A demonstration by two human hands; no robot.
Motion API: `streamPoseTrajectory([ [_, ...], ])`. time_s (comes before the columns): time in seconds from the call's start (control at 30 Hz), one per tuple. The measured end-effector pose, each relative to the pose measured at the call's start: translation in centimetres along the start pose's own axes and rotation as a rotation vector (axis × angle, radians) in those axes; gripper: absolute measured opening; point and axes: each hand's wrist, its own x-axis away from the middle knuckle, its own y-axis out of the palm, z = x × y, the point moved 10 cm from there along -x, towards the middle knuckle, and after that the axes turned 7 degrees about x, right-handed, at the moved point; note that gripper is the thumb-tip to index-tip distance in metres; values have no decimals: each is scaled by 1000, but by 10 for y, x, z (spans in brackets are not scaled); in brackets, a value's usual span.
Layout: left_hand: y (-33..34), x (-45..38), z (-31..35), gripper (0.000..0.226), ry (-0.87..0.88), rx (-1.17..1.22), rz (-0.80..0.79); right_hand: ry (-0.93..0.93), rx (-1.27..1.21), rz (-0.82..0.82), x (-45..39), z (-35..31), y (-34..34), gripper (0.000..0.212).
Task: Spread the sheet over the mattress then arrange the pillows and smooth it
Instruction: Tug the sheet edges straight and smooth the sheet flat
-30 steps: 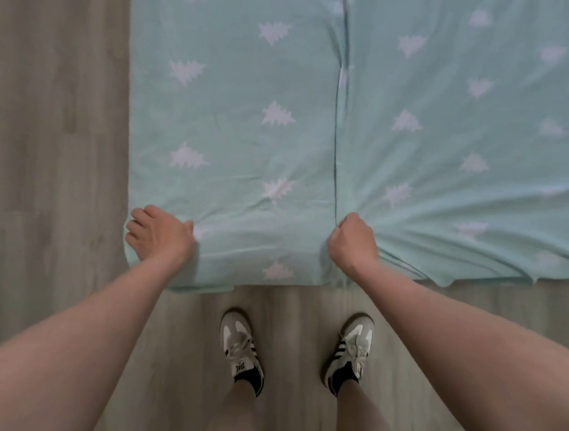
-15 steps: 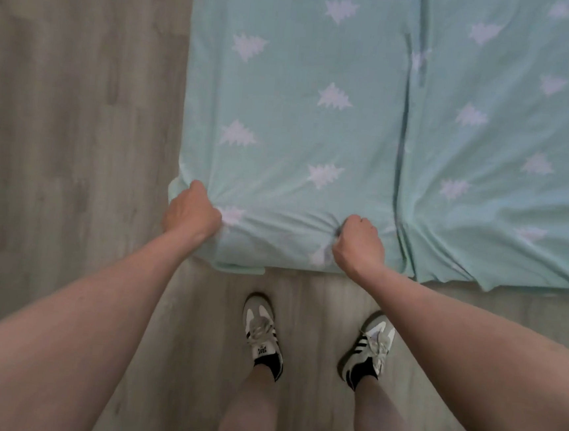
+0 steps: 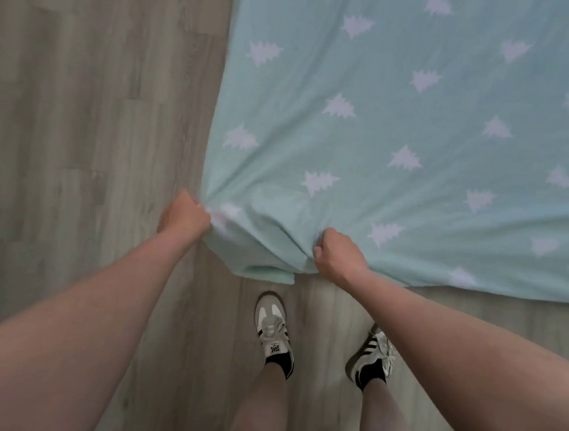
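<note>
While soft mint sheet (image 3: 403, 139) drapes smoothly, left hand (image 3: 183, 215) and right hand (image 3: 340, 254) fist its bunched edge.

A grey wood floor (image 3: 87, 129) with a bed sheet and two feet on it.

The floor is made of long grey planks. A light green sheet (image 3: 404, 129) with white tree shapes lies spread flat and covers the top right part. Its left edge runs straight up the picture, and its near edge runs across just in front of the feet. The near left corner is bunched up and wrinkled. Two white shoes with black stripes, the left shoe (image 3: 273, 327) and the right shoe (image 3: 372, 355), stand on the bare planks near the sheet's edge, not touching it.
</note>
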Motion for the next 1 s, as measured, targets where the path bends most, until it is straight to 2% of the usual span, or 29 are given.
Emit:
streamPoseTrajectory([
  [0.1, 42, 12, -17, 74, -122, 196, -233, 8, -26, 33, 4, 0, 6, 21],
  [0.13, 54, 16, -22, 73, -130, 193, -296, 16, -41, 58, 6, -1, 6, 21],
  [0.23, 75, 17, -31, 35, -111, 209, -391, 36, -58, 70, 7, -5, 7, 22],
  [0.27, 75, 15, -31, 23, -88, 206, -372, 41, -64, 55, 7, -6, 8, 23],
  [0.3, 72, 11, -30, 22, -54, 183, -330, 44, -68, 41, 6, -7, 8, 24],
  [0.37, 63, 9, -26, 33, 23, 89, -271, 56, -66, 29, 4, -8, 8, 26],
  [0.43, 54, 14, -24, 30, 75, -35, -266, 77, -59, 29, 5, -8, 10, 28],
  [0.53, 44, 17, -26, 14, 95, -99, -252, 98, -16, 89, 9, -11, 10, 30],
  [0.73, 33, 18, -33, 26, 106, -147, -231, -3, 235, 206, 15, -39, 9, 33],
  [0.8, 30, 19, -35, 27, 122, -162, -236, -55, 328, 202, 12, -46, 7, 25],
  [1.0, 10, 20, -39, 16, 168, -209, -198, -108, 344, 131, 16, -67, 16, 28],
])
